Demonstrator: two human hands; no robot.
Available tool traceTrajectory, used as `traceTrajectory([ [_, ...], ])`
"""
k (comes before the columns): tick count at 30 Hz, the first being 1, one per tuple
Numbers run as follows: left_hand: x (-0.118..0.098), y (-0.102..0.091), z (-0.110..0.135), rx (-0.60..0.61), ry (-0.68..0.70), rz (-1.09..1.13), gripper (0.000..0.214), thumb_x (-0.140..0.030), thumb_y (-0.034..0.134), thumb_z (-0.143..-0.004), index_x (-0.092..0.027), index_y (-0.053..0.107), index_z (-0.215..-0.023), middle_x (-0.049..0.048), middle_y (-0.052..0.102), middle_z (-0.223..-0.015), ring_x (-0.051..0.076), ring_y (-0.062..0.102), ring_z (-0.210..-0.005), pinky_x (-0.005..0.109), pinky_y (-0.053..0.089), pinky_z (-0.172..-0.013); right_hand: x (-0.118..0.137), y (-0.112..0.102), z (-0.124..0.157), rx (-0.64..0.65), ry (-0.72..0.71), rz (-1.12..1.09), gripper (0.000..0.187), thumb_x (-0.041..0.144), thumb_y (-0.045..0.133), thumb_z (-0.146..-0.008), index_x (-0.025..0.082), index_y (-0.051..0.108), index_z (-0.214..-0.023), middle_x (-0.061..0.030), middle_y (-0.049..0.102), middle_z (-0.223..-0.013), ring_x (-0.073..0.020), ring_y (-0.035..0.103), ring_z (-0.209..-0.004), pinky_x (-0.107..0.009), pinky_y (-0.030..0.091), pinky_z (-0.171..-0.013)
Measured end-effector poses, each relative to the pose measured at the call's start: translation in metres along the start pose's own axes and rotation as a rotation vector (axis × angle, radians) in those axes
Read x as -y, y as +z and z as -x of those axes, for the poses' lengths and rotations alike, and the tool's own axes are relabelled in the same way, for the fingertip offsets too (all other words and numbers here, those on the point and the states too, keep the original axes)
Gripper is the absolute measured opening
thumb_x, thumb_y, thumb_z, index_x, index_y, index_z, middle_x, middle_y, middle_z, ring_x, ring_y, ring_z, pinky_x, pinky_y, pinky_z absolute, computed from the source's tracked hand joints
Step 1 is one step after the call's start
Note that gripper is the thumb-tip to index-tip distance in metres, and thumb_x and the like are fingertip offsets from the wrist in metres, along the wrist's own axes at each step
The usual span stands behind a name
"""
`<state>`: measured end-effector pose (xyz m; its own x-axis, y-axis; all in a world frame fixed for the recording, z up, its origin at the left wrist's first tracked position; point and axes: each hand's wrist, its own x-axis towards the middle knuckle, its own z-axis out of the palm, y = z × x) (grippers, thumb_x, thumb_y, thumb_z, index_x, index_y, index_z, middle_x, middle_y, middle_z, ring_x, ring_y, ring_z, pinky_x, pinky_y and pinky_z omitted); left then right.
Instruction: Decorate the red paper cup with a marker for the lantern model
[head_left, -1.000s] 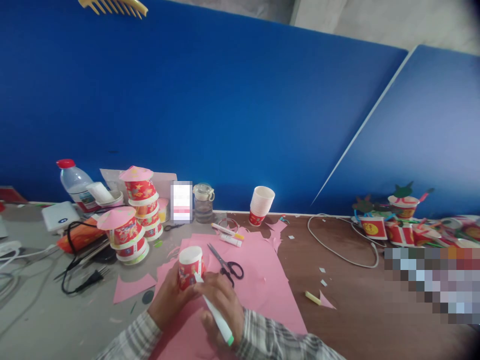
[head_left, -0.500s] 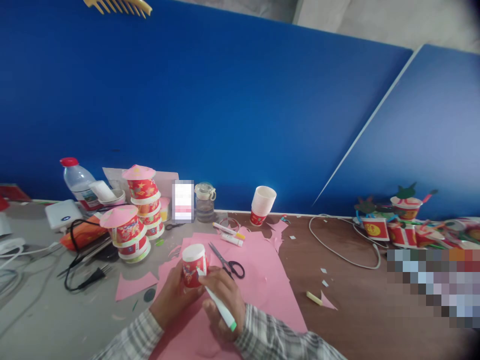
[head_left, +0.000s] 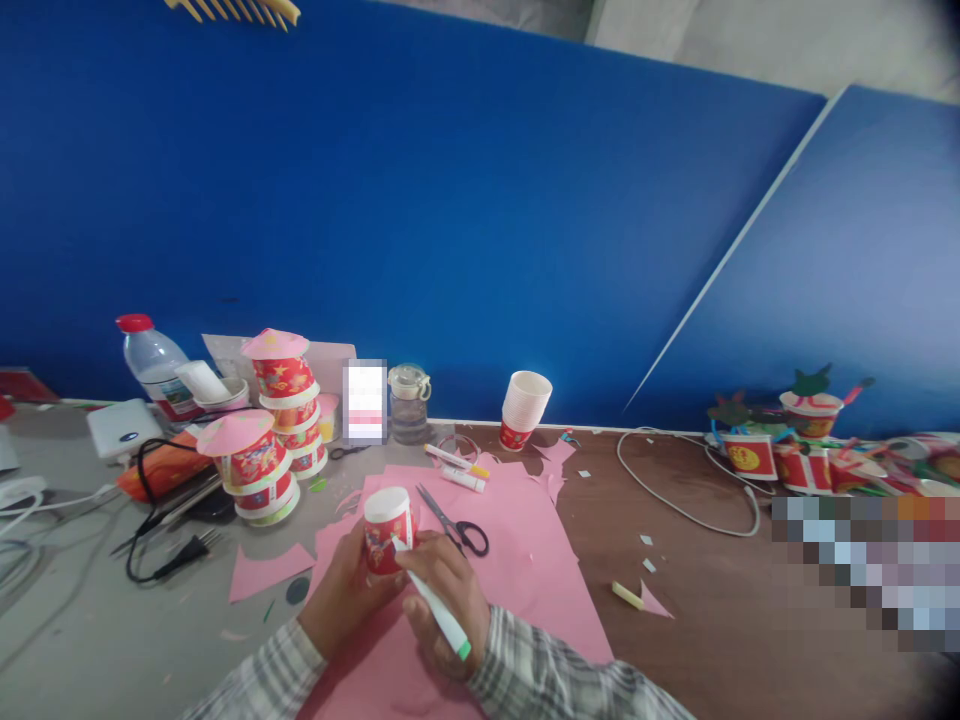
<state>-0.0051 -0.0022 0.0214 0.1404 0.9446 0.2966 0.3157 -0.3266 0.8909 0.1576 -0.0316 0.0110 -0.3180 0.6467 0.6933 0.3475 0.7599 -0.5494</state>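
My left hand is wrapped round a red printed paper cup, turned upside down with its white base on top. A white marker with a green end is gripped in my right hand, its tip against the side of the cup. Beneath both hands spreads a sheet of pink paper. Black-handled scissors lie on it just beyond my right hand. Two more markers, one a white marker and one a yellow-ended marker, rest near the sheet's far edge.
Cup towers with pink cone roofs, a front tower and a rear tower, stand left. Behind are a plastic bottle, a glass jar and stacked paper cups. A black plug lies left, a looped cable right.
The marker tip has shifted very slightly left on the cup's side. My left hand keeps its hold, and the view has moved a little.
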Motion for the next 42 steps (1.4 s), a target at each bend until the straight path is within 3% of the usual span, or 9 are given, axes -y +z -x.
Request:
traceTrajectory([
  [7,0.0,-0.001,-0.001,-0.008,0.027,-0.049,0.044,-0.022,0.069,-0.045,-0.019,0.052,-0.086,0.0053,0.063,-0.074,0.029,0.057,-0.068,0.043,0.048,-0.059,-0.001,0.0,0.002,-0.013,-0.005,0.015,0.03,0.022,0.052,-0.082,0.023,0.054,-0.112,-0.0063,0.069,-0.092,-0.0246,0.062,-0.093,-0.04,0.049,-0.094],
  [12,0.003,0.001,-0.002,-0.038,0.058,-0.071,0.055,-0.019,0.073,-0.035,-0.02,0.051,-0.085,0.0044,0.063,-0.073,0.03,0.057,-0.067,0.043,0.049,-0.056,-0.003,0.001,0.002,-0.027,-0.019,0.021,0.03,0.022,0.052,-0.082,0.023,0.055,-0.112,-0.0049,0.071,-0.087,-0.0241,0.064,-0.088,-0.039,0.05,-0.093],
  [16,0.001,0.003,-0.002,-0.036,0.051,-0.033,0.057,-0.017,0.072,-0.035,-0.02,0.051,-0.088,0.0041,0.062,-0.073,0.03,0.058,-0.067,0.044,0.049,-0.059,-0.002,0.001,0.001,-0.019,0.009,0.032,0.028,0.023,0.051,-0.083,0.023,0.056,-0.11,-0.0046,0.071,-0.089,-0.0246,0.064,-0.09,-0.04,0.05,-0.093],
  [20,0.003,0.004,0.0,-0.059,0.036,-0.021,0.094,-0.019,0.074,-0.034,-0.021,0.029,-0.117,0.0114,0.058,-0.095,0.036,0.051,-0.091,0.05,0.043,-0.076,0.0,-0.001,0.0,-0.026,0.063,0.024,0.025,0.025,0.05,-0.083,0.024,0.058,-0.107,-0.0047,0.071,-0.091,-0.0254,0.065,-0.092,-0.042,0.051,-0.091],
  [24,0.008,0.004,0.001,-0.047,0.013,0.01,0.114,-0.02,0.075,-0.034,-0.022,0.006,-0.126,0.0176,0.051,-0.111,0.038,0.046,-0.098,0.05,0.042,-0.079,0.001,-0.002,-0.002,-0.052,0.041,0.008,0.022,0.026,0.047,-0.085,0.025,0.059,-0.103,-0.0023,0.072,-0.084,-0.0235,0.067,-0.083,-0.041,0.052,-0.089],
  [35,0.008,0.003,0.0,-0.023,-0.05,0.062,0.116,-0.025,0.076,-0.034,-0.023,0.005,-0.126,0.0205,0.044,-0.119,0.04,0.036,-0.108,0.055,0.034,-0.085,0.006,-0.01,-0.009,-0.043,0.054,-0.02,0.024,0.022,0.042,-0.086,0.025,0.065,-0.087,-0.0004,0.072,-0.068,-0.0204,0.063,-0.057,-0.039,0.051,-0.069],
  [42,0.012,0.003,0.0,-0.04,-0.026,0.004,0.113,-0.027,0.075,-0.034,-0.02,0.009,-0.126,0.0207,0.041,-0.123,0.04,0.033,-0.11,0.053,0.031,-0.088,0.009,-0.012,-0.012,-0.028,0.117,-0.043,0.03,0.023,0.041,-0.088,0.022,0.068,-0.075,-0.0002,0.069,-0.058,-0.0188,0.062,-0.052,-0.038,0.05,-0.068],
])
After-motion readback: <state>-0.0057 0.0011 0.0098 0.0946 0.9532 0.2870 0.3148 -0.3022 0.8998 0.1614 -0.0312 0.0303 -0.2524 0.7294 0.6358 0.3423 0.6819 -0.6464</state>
